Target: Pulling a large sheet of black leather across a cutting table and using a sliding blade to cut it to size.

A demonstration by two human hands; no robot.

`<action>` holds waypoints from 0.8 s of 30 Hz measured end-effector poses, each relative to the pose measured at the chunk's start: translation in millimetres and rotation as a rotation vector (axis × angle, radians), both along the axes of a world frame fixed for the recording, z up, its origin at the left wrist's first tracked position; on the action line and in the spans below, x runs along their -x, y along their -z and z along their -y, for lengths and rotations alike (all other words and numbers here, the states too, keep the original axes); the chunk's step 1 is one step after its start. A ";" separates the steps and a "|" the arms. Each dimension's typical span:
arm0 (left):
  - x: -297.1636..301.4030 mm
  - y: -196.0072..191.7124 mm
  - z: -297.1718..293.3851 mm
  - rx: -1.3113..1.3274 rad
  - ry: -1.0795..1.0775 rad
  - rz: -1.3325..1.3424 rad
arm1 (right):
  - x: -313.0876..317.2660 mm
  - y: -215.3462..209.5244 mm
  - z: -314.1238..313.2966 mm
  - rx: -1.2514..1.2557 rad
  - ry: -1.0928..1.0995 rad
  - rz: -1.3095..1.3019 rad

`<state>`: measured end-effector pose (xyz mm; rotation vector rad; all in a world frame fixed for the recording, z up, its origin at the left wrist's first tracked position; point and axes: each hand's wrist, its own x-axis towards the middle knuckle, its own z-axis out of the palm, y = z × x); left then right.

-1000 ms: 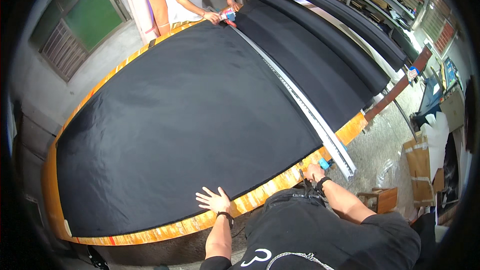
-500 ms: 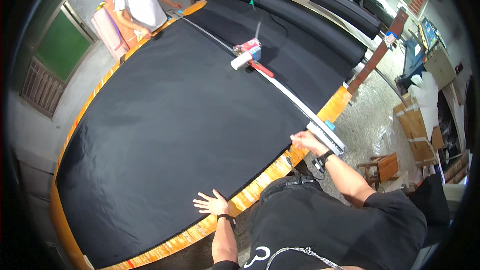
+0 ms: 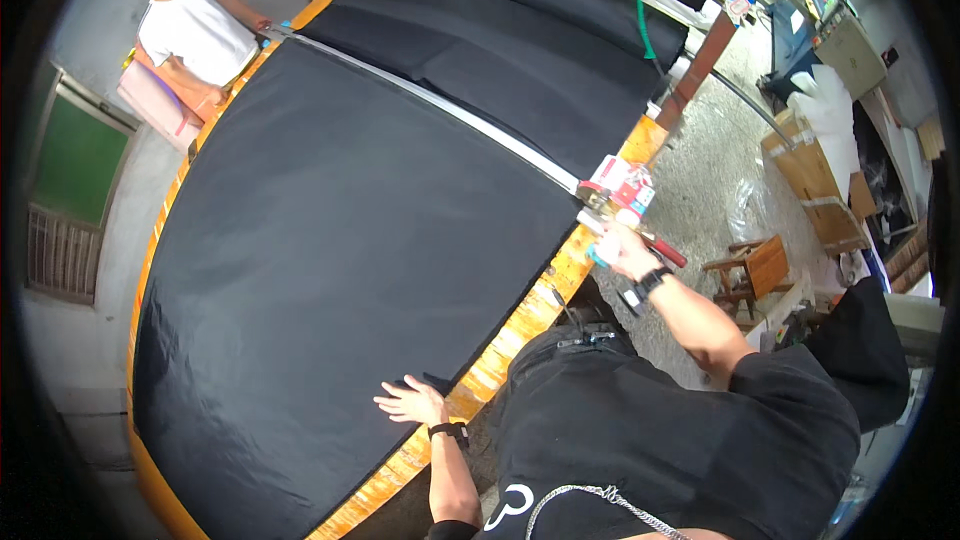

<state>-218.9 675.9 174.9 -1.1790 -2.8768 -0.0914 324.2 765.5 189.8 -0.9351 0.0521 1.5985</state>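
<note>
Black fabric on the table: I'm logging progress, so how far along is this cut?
Done: the black fabric lies flat on the orange table, and the cutter sits at the near end of the rail. In hand: the right hand holds the cutter, the left hand presses the fabric's edge. Left: whether the cloth is fully parted cannot be seen.

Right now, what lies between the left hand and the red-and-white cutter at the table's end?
Head view: only flat black fabric and the orange wooden table edge lie between the left hand and the red-and-white cutter.
</note>
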 end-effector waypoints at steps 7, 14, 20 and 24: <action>-84.3 -54.3 -78.6 -0.208 0.696 0.174 | -23.8 -31.5 97.4 0.293 0.259 0.110; -182.4 -52.4 -160.7 -0.126 1.109 0.311 | -20.5 -55.1 99.0 0.331 0.227 0.181; -230.9 -38.3 -169.7 -0.004 1.148 0.395 | -27.8 -96.3 113.5 0.235 0.235 0.110; -241.5 -33.9 -164.0 0.026 1.148 0.422 | -17.3 -127.8 106.2 0.264 0.234 0.155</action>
